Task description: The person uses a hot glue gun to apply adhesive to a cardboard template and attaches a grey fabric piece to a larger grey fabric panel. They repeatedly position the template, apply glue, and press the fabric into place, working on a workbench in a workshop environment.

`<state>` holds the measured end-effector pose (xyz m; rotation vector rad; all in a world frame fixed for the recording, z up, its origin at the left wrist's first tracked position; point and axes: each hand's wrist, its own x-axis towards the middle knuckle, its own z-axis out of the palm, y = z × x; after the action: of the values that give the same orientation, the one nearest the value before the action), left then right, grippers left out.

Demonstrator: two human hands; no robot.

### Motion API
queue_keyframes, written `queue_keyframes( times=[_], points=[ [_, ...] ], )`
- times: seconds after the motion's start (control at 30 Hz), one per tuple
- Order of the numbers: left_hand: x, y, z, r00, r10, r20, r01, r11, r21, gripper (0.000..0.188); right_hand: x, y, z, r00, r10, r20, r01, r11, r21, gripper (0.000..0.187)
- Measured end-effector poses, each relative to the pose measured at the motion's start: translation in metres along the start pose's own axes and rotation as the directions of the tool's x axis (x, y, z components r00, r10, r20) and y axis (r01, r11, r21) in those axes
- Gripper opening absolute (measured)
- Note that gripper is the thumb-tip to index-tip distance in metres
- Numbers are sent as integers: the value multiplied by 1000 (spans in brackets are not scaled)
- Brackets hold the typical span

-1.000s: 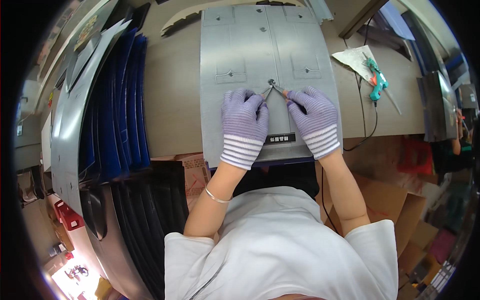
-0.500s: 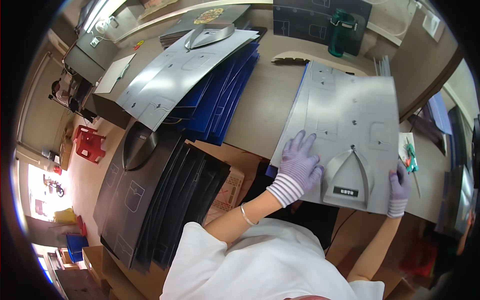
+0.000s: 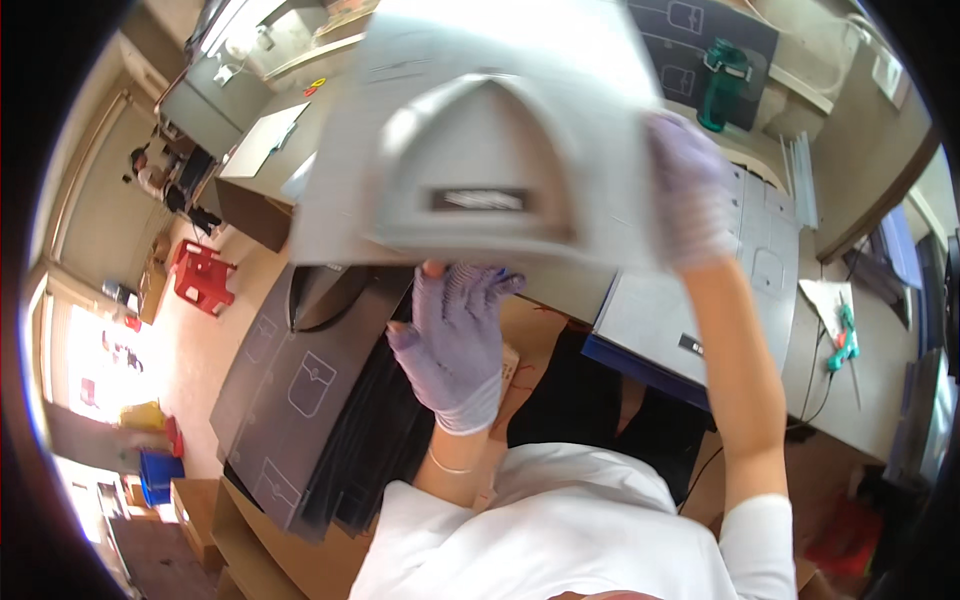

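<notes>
A flat silver-grey panel (image 3: pixel 340 190), with a pointed, collar-like strip (image 3: pixel 560 190) and a dark label, hangs raised and blurred over the left side of the table. My right hand (image 3: pixel 690 190) in a striped lilac glove grips its right edge; the far fingers are hidden or smeared. Under the panel's near edge, my left hand (image 3: pixel 455 345) is gloved too, open with fingers stretched out and thumb apart. Whether its fingertips touch the panel I cannot tell. A stack of similar silver panels (image 3: pixel 650 310) with blue undersides lies to the right, below my right forearm.
Dark panels (image 3: pixel 320 380) stand stacked at lower left beside cardboard boxes (image 3: pixel 250 530). A green bottle (image 3: pixel 722 90) stands at the back right. A teal-handled tool (image 3: pixel 845 340) with a cable lies at the right. A red stool (image 3: pixel 203 275) and a person (image 3: pixel 160 185) are far left.
The top silver panel has come off the right stack and moved up and left in my right hand. My left hand has shifted left from the stack to below the panel.
</notes>
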<state>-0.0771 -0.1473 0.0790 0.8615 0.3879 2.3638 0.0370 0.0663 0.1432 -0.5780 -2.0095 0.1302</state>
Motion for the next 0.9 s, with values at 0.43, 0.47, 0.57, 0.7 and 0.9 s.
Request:
queue_keyframes(
  times=[0.43, 0.47, 0.57, 0.7, 0.9],
  points=[
    [-2, -92, -45, 986, -168, -20, 128, 660, 740, 42, 62, -62, 112, 814, 94, 573, -281, 927, 247, 33],
    [7, -103, -41, 972, -237, 2, 145, 600, 787, 41, 61, -53, 106, 800, 95, 592, -275, 936, 221, 31],
    [60, -143, -40, 937, -332, 112, 36, 408, 912, 35, 30, -7, 70, 854, 22, 519, -247, 896, 369, 21],
    [172, -239, -40, 875, -317, 365, -381, 12, 924, 25, -42, 33, -16, 873, 197, 447, -410, 794, 449, 13],
    [249, -334, -27, 845, -528, 87, -456, -626, 633, 19, -154, 73, -137, 749, 579, 323, -661, 692, 291, 13]
  ],
)
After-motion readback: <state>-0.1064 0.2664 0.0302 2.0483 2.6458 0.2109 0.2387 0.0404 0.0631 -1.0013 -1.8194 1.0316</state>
